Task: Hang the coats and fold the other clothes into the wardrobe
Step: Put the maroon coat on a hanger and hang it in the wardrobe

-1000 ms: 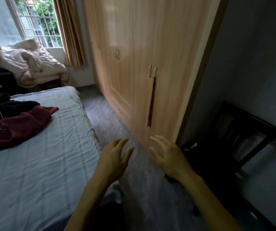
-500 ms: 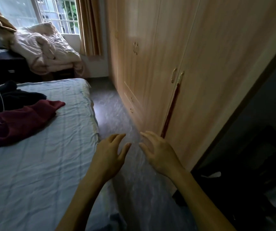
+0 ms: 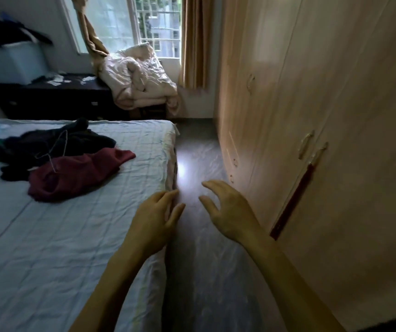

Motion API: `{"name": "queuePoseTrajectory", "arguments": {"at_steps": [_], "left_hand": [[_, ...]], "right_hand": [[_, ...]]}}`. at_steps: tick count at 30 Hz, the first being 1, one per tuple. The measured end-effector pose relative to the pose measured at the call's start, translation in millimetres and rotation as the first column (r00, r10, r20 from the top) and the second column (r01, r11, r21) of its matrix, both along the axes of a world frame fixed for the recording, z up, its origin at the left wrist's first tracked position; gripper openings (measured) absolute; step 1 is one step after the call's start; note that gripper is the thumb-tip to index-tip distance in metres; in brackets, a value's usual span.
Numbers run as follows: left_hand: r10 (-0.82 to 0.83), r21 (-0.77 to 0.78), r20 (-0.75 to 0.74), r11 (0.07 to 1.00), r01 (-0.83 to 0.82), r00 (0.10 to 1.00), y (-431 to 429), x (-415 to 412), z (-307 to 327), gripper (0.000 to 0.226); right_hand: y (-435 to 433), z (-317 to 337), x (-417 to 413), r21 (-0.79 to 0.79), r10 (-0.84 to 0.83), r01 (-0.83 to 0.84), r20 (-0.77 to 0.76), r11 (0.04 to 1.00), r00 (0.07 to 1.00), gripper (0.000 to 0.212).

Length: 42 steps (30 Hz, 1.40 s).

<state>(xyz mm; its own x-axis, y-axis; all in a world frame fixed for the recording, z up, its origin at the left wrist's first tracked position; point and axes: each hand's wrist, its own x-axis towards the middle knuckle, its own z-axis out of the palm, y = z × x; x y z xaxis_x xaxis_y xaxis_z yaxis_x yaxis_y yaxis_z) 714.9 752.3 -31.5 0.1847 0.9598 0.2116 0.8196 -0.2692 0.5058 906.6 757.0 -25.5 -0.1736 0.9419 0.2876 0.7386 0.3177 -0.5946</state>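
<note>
Reaching forward, we hold our left hand [image 3: 155, 219] and right hand [image 3: 225, 209] empty, fingers loosely spread, low between the bed [image 3: 48, 248] and the closed wardrobe [image 3: 335, 116]. The dark clothes [image 3: 55, 142] and a dark red garment [image 3: 77, 173] lie heaped on the bed, further left. Our best move is probably to turn left and lift one garment by its shoulders.

The wardrobe [image 3: 335, 116] is pale wood with a smooth sheen. The floor [image 3: 204, 164] looks glossy. The bed [image 3: 48, 236] sheet is matt creased cloth.
</note>
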Motion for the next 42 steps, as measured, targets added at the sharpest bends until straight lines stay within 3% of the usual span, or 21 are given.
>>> {"name": "queuePoseTrajectory", "arguments": {"at_steps": [7,18,28,35,42], "left_hand": [[0.177,0.015,0.008,0.984,-0.178,0.984,72,-6,-9,0.046],[0.386,-0.011,0.116,0.922,-0.388,0.915,245,-49,-43,0.053],[0.461,-0.040,0.126,0.887,-0.460,0.879,389,-71,-47,0.060],[0.564,-0.060,0.072,0.826,-0.561,0.823,489,-69,-61,0.055],[0.724,-0.046,0.019,0.690,-0.723,0.690,577,-55,-40,0.048]], "right_hand": [[101,-14,-18,-0.027,0.196,-0.197,-0.039,0.980,0.980,0.047],[301,-34,-61,-0.071,0.344,-0.339,0.080,0.938,0.936,0.052],[462,-44,-95,-0.085,0.424,-0.425,-0.026,0.901,0.905,0.040],[580,-70,-108,-0.120,0.543,-0.546,-0.064,0.829,0.837,0.039],[705,-57,-111,-0.101,0.676,-0.680,-0.074,0.726,0.733,0.047]]}}
